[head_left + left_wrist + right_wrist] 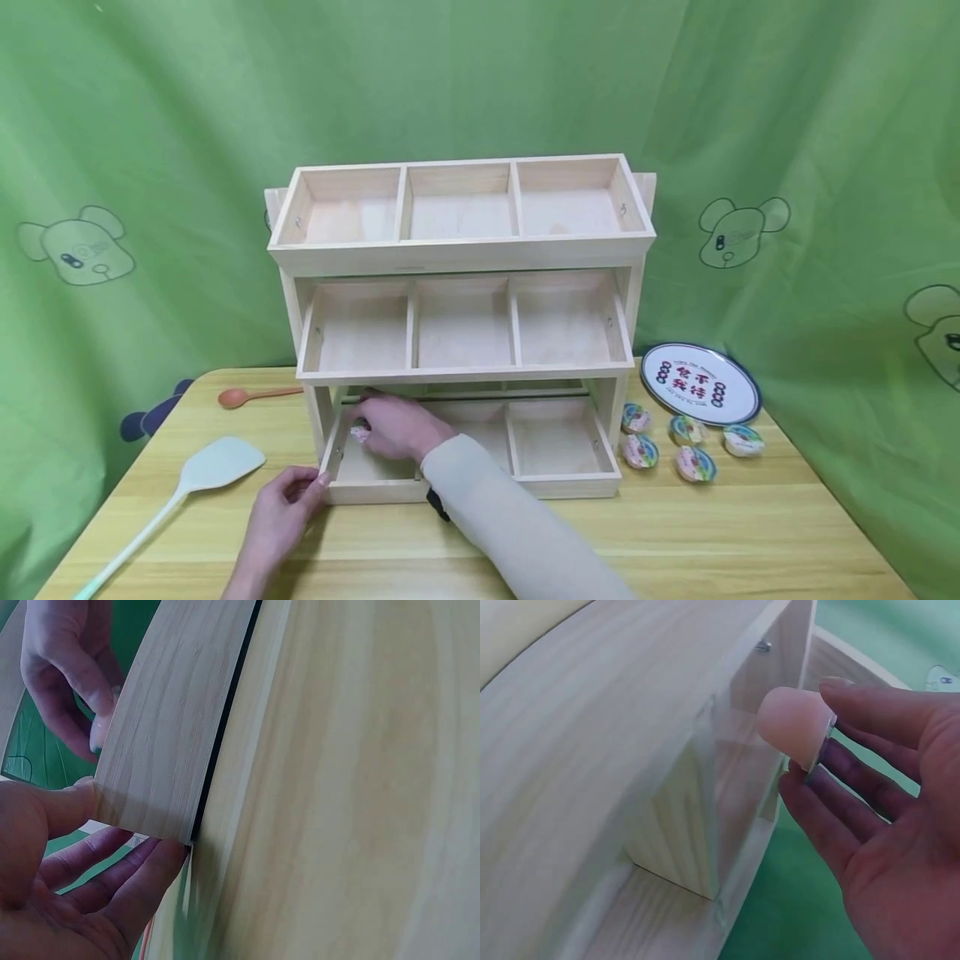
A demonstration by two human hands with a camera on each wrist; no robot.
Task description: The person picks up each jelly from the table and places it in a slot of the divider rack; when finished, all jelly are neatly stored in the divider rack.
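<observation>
A three-tier wooden storage rack point(461, 258) stands on the table, each tray split into three compartments. My right hand point(397, 427) reaches into the left compartment of the bottom tray and holds a small jelly cup point(361, 432) between thumb and fingers. In the right wrist view the jelly cup point(795, 726) is pale pink, tipped sideways, its lid side toward my palm point(885, 780). At the bottom tray's front left corner, my left hand point(279, 518) grips the wood; the left wrist view shows thumb and fingers on either side of the tray's end point(161, 750).
Several jelly cups point(695, 463) lie right of the rack, before a white plate point(701, 383) with a blue rim and printed characters. On the left are a pale green spatula point(217, 463) and an orange-brown spoon point(234, 398). A green curtain point(465, 75) hangs behind.
</observation>
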